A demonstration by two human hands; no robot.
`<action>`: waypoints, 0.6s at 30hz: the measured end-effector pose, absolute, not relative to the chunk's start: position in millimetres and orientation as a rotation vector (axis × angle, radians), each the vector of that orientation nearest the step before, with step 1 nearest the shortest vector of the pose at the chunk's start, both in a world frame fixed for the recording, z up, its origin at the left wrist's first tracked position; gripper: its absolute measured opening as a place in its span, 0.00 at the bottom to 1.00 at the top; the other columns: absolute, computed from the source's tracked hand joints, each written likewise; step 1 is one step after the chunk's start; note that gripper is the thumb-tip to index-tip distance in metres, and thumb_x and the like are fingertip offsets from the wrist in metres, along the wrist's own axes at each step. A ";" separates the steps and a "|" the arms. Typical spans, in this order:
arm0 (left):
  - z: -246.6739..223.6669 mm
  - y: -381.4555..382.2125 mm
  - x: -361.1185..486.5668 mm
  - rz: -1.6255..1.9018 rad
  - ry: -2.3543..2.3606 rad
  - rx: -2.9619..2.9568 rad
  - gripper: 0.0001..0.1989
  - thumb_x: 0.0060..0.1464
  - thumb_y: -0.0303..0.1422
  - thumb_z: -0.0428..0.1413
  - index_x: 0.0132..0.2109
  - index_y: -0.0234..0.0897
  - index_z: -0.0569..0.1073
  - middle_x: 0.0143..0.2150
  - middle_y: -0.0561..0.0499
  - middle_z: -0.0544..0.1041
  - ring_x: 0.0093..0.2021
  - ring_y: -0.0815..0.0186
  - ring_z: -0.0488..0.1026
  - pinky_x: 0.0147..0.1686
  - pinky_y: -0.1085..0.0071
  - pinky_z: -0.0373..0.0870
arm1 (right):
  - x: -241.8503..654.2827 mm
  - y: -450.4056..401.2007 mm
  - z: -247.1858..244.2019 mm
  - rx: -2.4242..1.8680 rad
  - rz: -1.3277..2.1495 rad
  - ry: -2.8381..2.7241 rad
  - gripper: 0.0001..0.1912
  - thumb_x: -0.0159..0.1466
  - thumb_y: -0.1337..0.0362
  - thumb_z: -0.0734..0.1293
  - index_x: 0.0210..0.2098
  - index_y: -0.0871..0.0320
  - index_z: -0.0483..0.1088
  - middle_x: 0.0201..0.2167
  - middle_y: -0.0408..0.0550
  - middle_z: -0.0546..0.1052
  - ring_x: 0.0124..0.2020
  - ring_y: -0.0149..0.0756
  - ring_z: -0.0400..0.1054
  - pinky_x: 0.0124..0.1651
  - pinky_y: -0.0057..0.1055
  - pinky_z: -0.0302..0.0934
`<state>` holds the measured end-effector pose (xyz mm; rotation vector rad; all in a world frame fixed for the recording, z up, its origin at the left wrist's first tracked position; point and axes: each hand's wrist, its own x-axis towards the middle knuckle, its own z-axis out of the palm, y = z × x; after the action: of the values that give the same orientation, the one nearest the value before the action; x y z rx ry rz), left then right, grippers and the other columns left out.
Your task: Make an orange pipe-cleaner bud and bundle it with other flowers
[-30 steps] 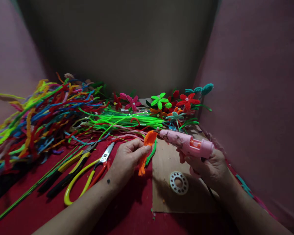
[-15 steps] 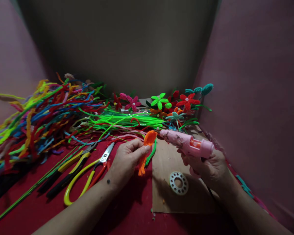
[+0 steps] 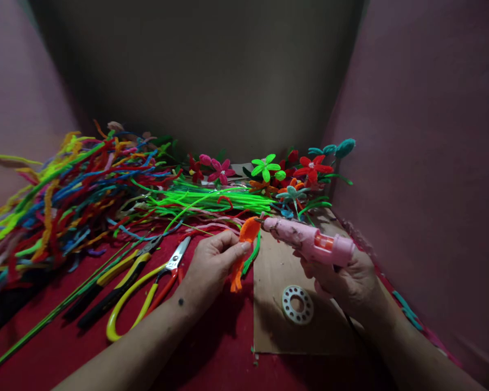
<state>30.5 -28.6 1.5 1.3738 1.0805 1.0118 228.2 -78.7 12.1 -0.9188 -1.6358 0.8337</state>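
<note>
Between the thumb and fingers of my left hand (image 3: 215, 266) is an orange fuzzy petal piece (image 3: 249, 230), its loose ends hanging below. My right hand (image 3: 350, 279) is wrapped round the handle of a pink glue gun (image 3: 293, 232), which points left. The gun's dark nozzle meets the upper right edge of the orange piece; whether glue is on it is too small to tell. A green fuzzy strip (image 3: 253, 255) curves down just behind the orange piece.
Pliers (image 3: 124, 279) and yellow-and-red scissors (image 3: 174, 262) lie left of my left hand. Colourful pipe cleaners (image 3: 77, 195) pile at the left, green ones (image 3: 228, 200) behind. Fuzzy flowers (image 3: 264, 167) stand at the back. A white ring (image 3: 286, 305) rests on cardboard (image 3: 273, 326).
The glue gun has shifted slightly left, its nozzle now over the orange piece's upper edge. My left hand has barely moved and still holds the piece.
</note>
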 end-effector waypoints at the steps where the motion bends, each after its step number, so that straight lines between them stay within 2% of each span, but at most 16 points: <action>1: 1.6 -28.8 30.7 1.010 1.084 1.373 0.14 0.48 0.36 0.56 0.21 0.35 0.62 0.17 0.60 0.58 0.17 0.77 0.52 0.16 0.79 0.49 | 227.6 -78.6 12.9 -0.892 0.875 -1.649 0.20 0.62 0.59 0.62 0.53 0.54 0.67 0.55 0.48 0.68 0.57 0.48 0.61 0.56 0.42 0.61; 6: 2.8 -29.0 31.1 1.008 1.101 1.402 0.14 0.48 0.35 0.56 0.22 0.35 0.61 0.17 0.60 0.58 0.17 0.77 0.52 0.16 0.79 0.49 | 225.3 -77.3 13.1 -0.797 0.998 -1.656 0.20 0.64 0.62 0.60 0.55 0.52 0.64 0.59 0.46 0.64 0.61 0.43 0.55 0.64 0.42 0.48; 10: 3.2 -27.7 31.4 1.010 1.098 1.417 0.14 0.48 0.35 0.56 0.22 0.35 0.61 0.17 0.60 0.58 0.17 0.77 0.52 0.17 0.79 0.50 | 223.2 -76.7 13.8 -0.742 1.037 -1.660 0.20 0.64 0.63 0.60 0.56 0.52 0.63 0.59 0.46 0.63 0.61 0.44 0.54 0.64 0.43 0.46; 12: 3.1 -27.6 31.4 1.013 1.090 1.417 0.14 0.48 0.35 0.56 0.22 0.35 0.62 0.17 0.60 0.58 0.17 0.77 0.51 0.17 0.79 0.49 | 223.2 -77.2 13.5 -0.750 1.028 -1.675 0.20 0.63 0.61 0.61 0.55 0.52 0.64 0.59 0.46 0.64 0.60 0.45 0.55 0.64 0.44 0.49; 14: 2.6 -27.9 31.2 1.015 1.089 1.413 0.14 0.49 0.35 0.56 0.22 0.35 0.62 0.17 0.60 0.58 0.17 0.77 0.51 0.17 0.79 0.49 | 224.9 -78.1 11.5 -0.804 0.975 -1.663 0.20 0.63 0.59 0.61 0.54 0.52 0.65 0.57 0.47 0.66 0.57 0.47 0.60 0.59 0.44 0.56; 16: 1.9 -28.0 30.7 1.017 1.093 1.410 0.14 0.49 0.35 0.56 0.22 0.35 0.62 0.17 0.60 0.57 0.17 0.77 0.51 0.16 0.79 0.49 | 228.5 -78.5 7.4 -0.887 0.882 -1.610 0.19 0.62 0.58 0.62 0.52 0.52 0.67 0.53 0.49 0.71 0.52 0.49 0.66 0.51 0.42 0.66; 18: 1.2 -27.7 30.1 1.020 1.090 1.406 0.14 0.49 0.35 0.56 0.22 0.35 0.62 0.17 0.60 0.57 0.18 0.77 0.51 0.17 0.79 0.49 | 233.2 -77.9 2.3 -0.944 0.790 -1.561 0.18 0.61 0.58 0.64 0.50 0.53 0.70 0.46 0.51 0.76 0.46 0.48 0.70 0.41 0.38 0.71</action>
<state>30.1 -27.7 1.2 1.4065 1.0904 1.0197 233.2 -77.9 2.3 -0.9440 -1.5614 0.7902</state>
